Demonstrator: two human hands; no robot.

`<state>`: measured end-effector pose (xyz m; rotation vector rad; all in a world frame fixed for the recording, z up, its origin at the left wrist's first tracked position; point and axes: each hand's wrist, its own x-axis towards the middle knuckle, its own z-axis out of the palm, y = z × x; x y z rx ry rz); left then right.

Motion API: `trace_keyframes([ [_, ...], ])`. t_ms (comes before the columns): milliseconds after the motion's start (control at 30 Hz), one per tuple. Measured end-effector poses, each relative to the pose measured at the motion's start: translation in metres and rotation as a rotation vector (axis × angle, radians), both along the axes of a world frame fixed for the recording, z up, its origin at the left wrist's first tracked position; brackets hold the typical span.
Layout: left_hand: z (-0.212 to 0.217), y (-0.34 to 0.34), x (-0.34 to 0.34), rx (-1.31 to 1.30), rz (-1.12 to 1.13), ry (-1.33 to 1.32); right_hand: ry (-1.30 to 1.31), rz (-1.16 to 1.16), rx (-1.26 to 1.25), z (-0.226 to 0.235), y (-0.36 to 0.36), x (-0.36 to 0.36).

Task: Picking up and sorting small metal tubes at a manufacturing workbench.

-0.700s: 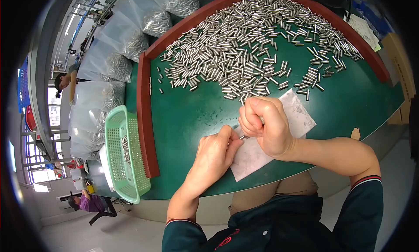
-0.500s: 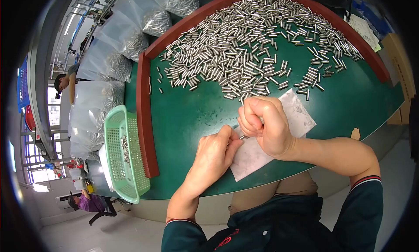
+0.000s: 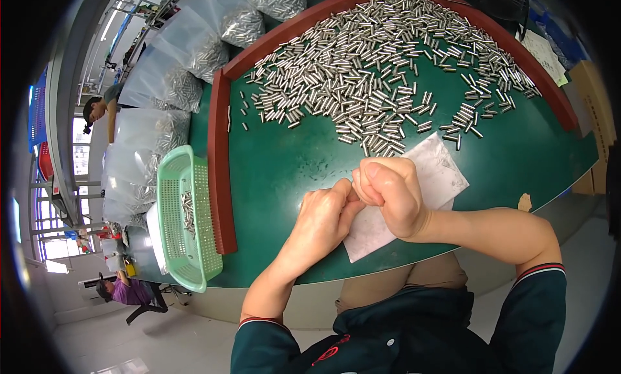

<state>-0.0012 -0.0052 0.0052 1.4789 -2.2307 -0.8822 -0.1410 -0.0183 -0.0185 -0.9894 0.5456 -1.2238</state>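
Note:
My left hand (image 3: 321,220) is closed in a pinch, fingertips meeting my right hand over the green table. A small metal pin shows at its fingertips in the earlier picture; now the fingers cover it. My right hand (image 3: 392,194) is curled into a fist just right of it, and whatever it holds is hidden. Under the right hand lies a smudged white sheet (image 3: 435,164). Beyond both hands spreads a wide heap of short silvery metal pins (image 3: 362,83), its near edge close to my right knuckles.
A red-brown wooden rim (image 3: 220,160) borders the green table (image 3: 278,180). Left of it stands a light-green basket (image 3: 206,244) with some pins inside. Clear bags of pins (image 3: 184,89) line the far left. A cardboard box (image 3: 592,102) is at right. Two people are in the left background.
Both hands have drawn closer together, my right fist lowering slightly towards me. The metal pin seen between them is now covered. The whole view has shifted a little.

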Motion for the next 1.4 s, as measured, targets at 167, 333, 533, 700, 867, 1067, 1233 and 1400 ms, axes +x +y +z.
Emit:
trace_keyframes([
  [167,-0.001,0.001,0.006,-0.014,0.008,0.010,-0.017,-0.019,0.030,0.005,-0.003,0.003],
  [333,-0.007,-0.018,0.034,0.747,0.193,1.001,-0.127,0.046,0.163,0.004,-0.002,0.000],
  [533,-0.013,-0.024,0.041,0.899,0.260,1.400,-0.152,0.072,0.186,0.007,-0.002,0.001],
  [700,-0.013,-0.031,0.037,0.886,0.408,1.342,-0.156,0.090,0.196,0.007,-0.009,-0.004],
  [867,-0.011,-0.028,0.043,0.909,0.441,1.410,-0.152,0.079,0.212,0.011,-0.010,0.002],
  [1067,0.018,-0.028,0.071,0.013,0.540,0.995,-0.209,0.053,0.206,0.000,-0.006,0.003],
  [1233,0.052,-0.019,0.144,-1.061,1.025,-0.132,-0.181,0.059,0.195,0.003,-0.001,0.006],
  [1400,0.027,-0.013,0.167,-0.860,1.093,-0.572,-0.196,0.048,0.197,0.006,0.000,0.007],
])
